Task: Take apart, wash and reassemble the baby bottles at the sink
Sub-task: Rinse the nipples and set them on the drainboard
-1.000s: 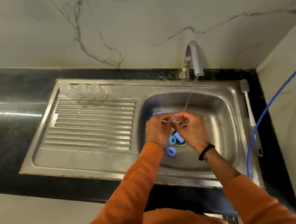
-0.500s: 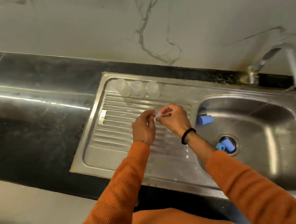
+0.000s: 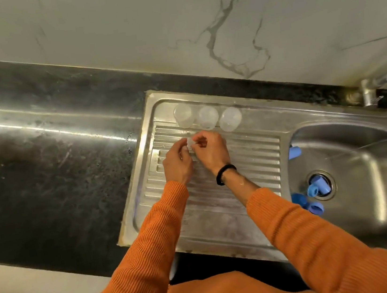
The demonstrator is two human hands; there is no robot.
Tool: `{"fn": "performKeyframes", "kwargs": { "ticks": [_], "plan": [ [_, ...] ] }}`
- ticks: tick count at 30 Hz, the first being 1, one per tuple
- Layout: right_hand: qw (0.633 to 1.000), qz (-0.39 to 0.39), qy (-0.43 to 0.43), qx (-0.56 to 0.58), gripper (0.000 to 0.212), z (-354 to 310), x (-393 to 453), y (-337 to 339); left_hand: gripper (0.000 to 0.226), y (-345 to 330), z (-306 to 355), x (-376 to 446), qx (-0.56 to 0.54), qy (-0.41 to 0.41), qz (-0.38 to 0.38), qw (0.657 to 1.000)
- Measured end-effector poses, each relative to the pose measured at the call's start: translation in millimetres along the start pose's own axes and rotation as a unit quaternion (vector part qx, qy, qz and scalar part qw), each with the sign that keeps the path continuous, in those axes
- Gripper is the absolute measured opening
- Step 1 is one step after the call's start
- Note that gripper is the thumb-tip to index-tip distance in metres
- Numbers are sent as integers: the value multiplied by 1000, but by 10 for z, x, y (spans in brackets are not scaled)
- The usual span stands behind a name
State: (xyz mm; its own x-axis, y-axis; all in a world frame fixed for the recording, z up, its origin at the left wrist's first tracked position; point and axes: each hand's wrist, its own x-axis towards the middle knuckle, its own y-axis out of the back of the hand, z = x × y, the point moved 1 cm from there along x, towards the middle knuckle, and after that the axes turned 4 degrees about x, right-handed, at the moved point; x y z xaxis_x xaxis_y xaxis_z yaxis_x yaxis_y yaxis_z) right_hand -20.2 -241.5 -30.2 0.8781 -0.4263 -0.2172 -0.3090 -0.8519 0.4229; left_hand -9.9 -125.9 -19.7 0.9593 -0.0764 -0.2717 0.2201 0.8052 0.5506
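I find both hands over the ribbed drainboard [image 3: 250,153] of the steel sink unit. The left hand [image 3: 177,164] and the right hand [image 3: 211,151] meet fingertip to fingertip around a small clear piece [image 3: 190,144]; fingers of both are curled in and appear to pinch it between them. The piece is too small and translucent for me to say which bottle part it is. It sits above the drainboard's ridges, towards 10 o'clock on that surface.

Just beyond the hands, at 12 o'clock from them, three clear bottle bodies [image 3: 206,118] stand in a row along the far edge of the drainboard, each touching or just beside its neighbour. I cannot tell whether they stand mouth up or mouth down.

At 3 o'clock from the hands lies the sink basin [image 3: 370,147]. One blue cap [image 3: 294,152] rests against its near-left wall. A further group of blue parts [image 3: 313,195] lies at and beside the drain [image 3: 327,181], one of them sitting in the drain opening itself.

The tap base [image 3: 369,96] shows at the far rim of the basin. The dark stone bench [image 3: 50,170] extends to 9 o'clock. A black band [image 3: 224,173] circles the right wrist; both arms wear orange sleeves [image 3: 152,250].
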Motion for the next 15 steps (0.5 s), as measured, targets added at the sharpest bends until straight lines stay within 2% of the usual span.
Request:
{"fn": "performKeyframes", "kwargs": {
  "ticks": [11,15],
  "plan": [
    [999,34,-3,19,18,86,-122,90,32,-111,15,-51,-39,-1,-18,999],
    [1000,17,-21,15,24,163,-132,199,34,-199,70,-101,-37,3,-46,998]
  ]
}}
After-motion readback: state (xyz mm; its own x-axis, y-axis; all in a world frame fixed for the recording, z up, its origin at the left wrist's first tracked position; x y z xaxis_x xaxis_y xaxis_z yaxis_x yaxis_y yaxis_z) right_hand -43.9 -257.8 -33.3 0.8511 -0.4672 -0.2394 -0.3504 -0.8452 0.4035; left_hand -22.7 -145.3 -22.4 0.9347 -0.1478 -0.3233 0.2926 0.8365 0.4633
